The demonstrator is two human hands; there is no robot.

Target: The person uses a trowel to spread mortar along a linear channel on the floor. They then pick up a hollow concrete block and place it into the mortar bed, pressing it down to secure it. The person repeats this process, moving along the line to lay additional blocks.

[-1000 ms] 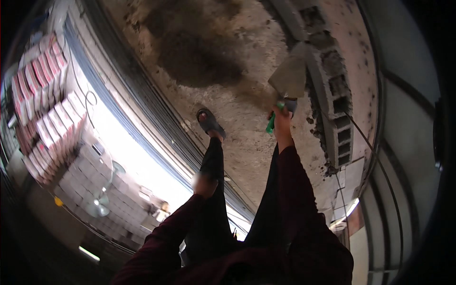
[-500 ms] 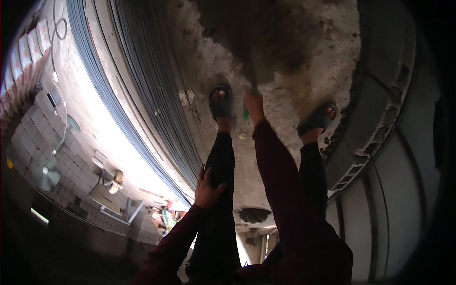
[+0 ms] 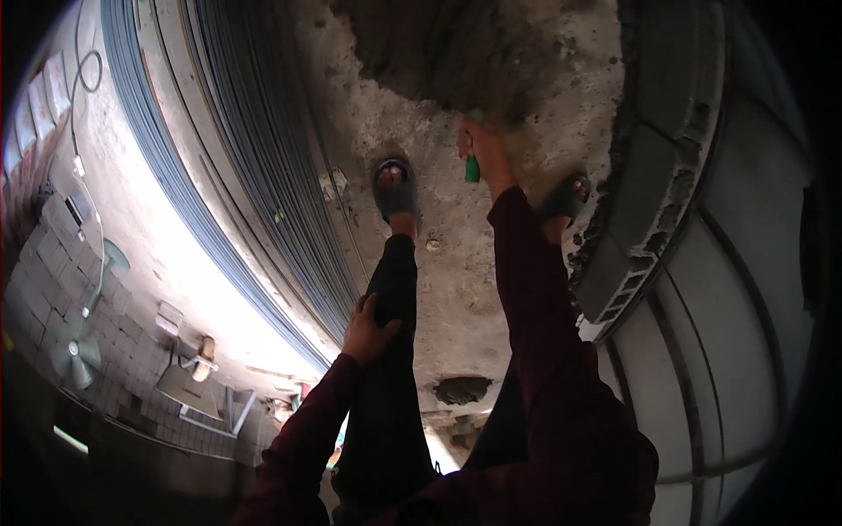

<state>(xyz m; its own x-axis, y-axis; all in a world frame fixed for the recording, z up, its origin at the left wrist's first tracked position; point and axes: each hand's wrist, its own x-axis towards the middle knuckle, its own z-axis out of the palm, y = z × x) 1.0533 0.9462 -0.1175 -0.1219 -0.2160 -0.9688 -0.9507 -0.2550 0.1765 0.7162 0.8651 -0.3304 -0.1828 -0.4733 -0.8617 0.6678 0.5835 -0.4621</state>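
Observation:
My right hand [image 3: 487, 151] reaches out ahead and is closed around a green-handled tool [image 3: 473, 169]. The butt of its handle pokes out toward me, while its working end blurs into the dark beyond my fingers. Just past that hand spreads a dark, wet-looking patch of mortar or mud [image 3: 438, 53] on the rough floor. Lower down, my left hand [image 3: 368, 333] lies on my left leg around the knee, fingers spread and holding nothing. My feet, in dark sandals [image 3: 393, 197], stand on either side of the right arm.
Long grey metal bars [image 3: 246, 158] run along the floor at the left. A broken edge of grey blocks [image 3: 645, 202] stands at the right, next to pale panels [image 3: 702, 342]. Farther left are a fan [image 3: 77, 361], stacked bricks [image 3: 53, 280] and a row of bags [image 3: 35, 110].
My right hand has moved forward and slightly right with the green-handled tool, up to the dark patch. The left hand stays on my leg. The whole view has shifted slightly.

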